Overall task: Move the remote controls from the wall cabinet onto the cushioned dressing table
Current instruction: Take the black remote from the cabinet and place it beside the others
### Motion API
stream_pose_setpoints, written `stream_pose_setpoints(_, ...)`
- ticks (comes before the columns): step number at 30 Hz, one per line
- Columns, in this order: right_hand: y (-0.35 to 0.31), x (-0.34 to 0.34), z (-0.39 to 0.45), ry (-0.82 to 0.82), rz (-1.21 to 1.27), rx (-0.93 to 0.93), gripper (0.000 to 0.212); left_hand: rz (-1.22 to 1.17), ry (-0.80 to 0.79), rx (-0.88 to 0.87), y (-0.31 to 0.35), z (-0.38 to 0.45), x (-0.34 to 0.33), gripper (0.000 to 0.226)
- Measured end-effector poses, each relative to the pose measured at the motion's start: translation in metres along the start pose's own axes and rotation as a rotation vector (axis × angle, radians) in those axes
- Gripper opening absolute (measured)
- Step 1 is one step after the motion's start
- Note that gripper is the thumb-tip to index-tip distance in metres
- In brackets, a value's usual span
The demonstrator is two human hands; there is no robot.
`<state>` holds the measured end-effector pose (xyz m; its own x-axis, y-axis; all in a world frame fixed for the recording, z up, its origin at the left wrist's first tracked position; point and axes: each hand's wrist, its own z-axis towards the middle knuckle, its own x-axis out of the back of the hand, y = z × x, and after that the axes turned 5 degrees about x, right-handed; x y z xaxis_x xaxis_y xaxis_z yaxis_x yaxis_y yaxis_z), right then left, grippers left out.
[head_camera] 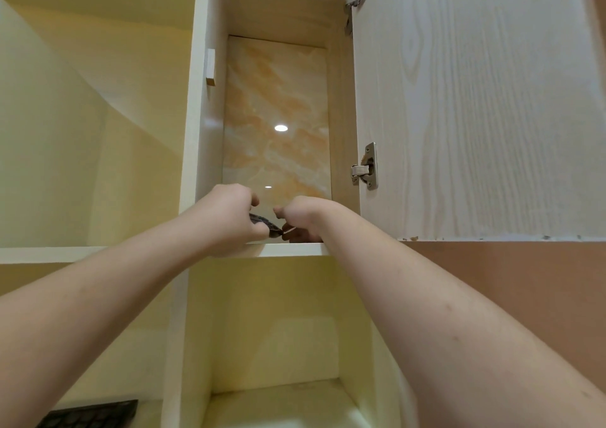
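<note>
Both my arms reach up into the open wall cabinet point(203, 132). My left hand point(226, 218) grips a dark remote control point(264, 224) just above the cabinet's shelf edge point(288, 250). My right hand point(300, 219) is beside it with fingers curled down behind the shelf edge, touching a thin light object point(288, 230) at the remote's tip. Whether the right hand holds something I cannot tell. The cabinet's back is glossy orange marble-pattern panel point(275, 116).
The cabinet door point(475, 106) stands open to the right, on metal hinges point(365, 167). Open yellow-lit shelves lie to the left and below. A black keyboard point(91, 413) rests on a lower left shelf. A brown wall point(524, 296) is at the right.
</note>
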<state>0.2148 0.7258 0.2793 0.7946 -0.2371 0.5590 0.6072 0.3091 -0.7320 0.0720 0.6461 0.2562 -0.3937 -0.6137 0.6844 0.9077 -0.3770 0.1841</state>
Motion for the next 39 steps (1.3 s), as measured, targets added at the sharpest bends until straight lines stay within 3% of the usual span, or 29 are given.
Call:
stream_pose_setpoints(5, 0.0, 0.004, 0.003, 0.017, 0.241, -0.067, 0.034, -0.026, 0.047, -0.074, 0.002, -0.005, 0.009, 0.051)
stream_pose_setpoints(9, 0.001, 0.01, -0.009, 0.037, 0.441, -0.068, 0.015, 0.02, 0.064, -0.175, -0.003, -0.012, 0.014, 0.05)
stream_pose_setpoints(15, -0.004, 0.01, -0.019, 0.119, 0.52, -0.005, 0.019, 0.11, 0.083, -0.298, -0.017, -0.02, 0.026, 0.049)
stream_pose_setpoints(24, -0.003, 0.023, -0.057, 0.161, 0.779, 0.083, 0.013, 0.016, 0.235, -0.298, -0.039, -0.03, 0.039, 0.053)
stream_pose_setpoints(28, -0.013, 0.029, -0.078, 0.284, 0.586, 0.061, 0.033, -0.03, 0.273, -0.328, -0.051, -0.035, 0.042, 0.047)
stream_pose_setpoints(30, -0.015, 0.024, -0.093, 0.386, 0.305, 0.087, 0.034, -0.098, 0.261, -0.329, -0.056, -0.042, 0.043, 0.043)
stream_pose_setpoints(35, -0.02, 0.01, -0.124, 0.263, 0.75, 0.101, 0.027, -0.299, 0.194, -0.33, -0.073, -0.064, 0.049, 0.038)
stream_pose_setpoints(39, -0.023, -0.002, -0.155, 0.328, 0.681, 0.104, 0.03, -0.447, 0.127, -0.346, -0.087, -0.079, 0.054, 0.05)
